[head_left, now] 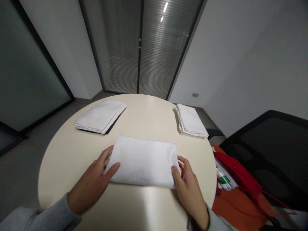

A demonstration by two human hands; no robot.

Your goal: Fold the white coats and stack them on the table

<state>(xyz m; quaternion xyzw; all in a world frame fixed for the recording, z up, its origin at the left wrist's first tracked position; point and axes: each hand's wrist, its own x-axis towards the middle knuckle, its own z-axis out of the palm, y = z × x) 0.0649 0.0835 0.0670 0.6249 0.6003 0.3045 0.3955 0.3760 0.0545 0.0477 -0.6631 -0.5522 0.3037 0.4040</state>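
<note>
White cloth (144,162): folded flat, near middle of table (149,118)
Left hand (92,179), right hand (189,184): gripping its side edges
Far left pile (101,115), far right pile (192,120): folded
Progress: folding looks done; cloth not yet released

Far middle: open lane across round cream tabletop (149,118).
Far left: folded white cloth stack (101,116) blocks.
Far right: narrower white cloth stack (192,120) blocks.
Centre: rectangular folded white cloth (144,162), flanked by left hand (92,178) and right hand (187,183), blocks.
Near middle: tabletop open.
</note>
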